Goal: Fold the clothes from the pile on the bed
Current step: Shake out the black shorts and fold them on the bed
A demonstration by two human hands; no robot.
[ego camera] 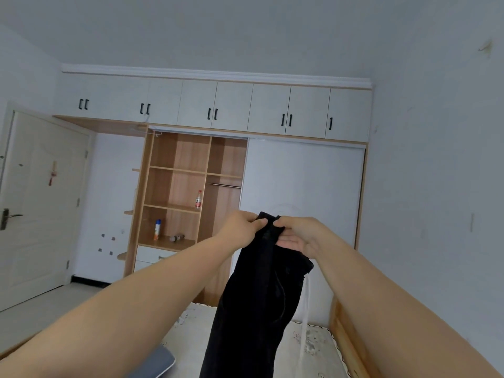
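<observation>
A person's left hand (243, 226) and right hand (296, 233) meet at chest height above a bed (313, 347), each pinching the top edge of a black garment (259, 301) between thumb and curled fingers, the two grips almost touching. The cloth hangs straight down from that shared hold in a long, bunched column, its lower end running out of the bottom of the view, so whether it reaches the mattress cannot be told. Holding it high by one edge looks like a way to let its own weight pull it straight and show its shape before any fold is made; what kind of garment it is cannot be made out from the dark, creased fabric. No fold appears to have been laid yet on this piece, and the pile named in the task is not in view. Below the arms lies a pale patterned bedcover, with the corner of a grey cushion (161, 361) at the lower left edge and a wooden bed frame (346, 342) on the right. Beyond the bed stands a wardrobe (300, 186) with white upper cabinets and an open wooden shelf section holding a bottle (198, 199), a spray can (157, 229) and a small object too blurred to name. A closed door (43, 203) stands at left. Nothing blocks the space between the hands and the bedcover below.
</observation>
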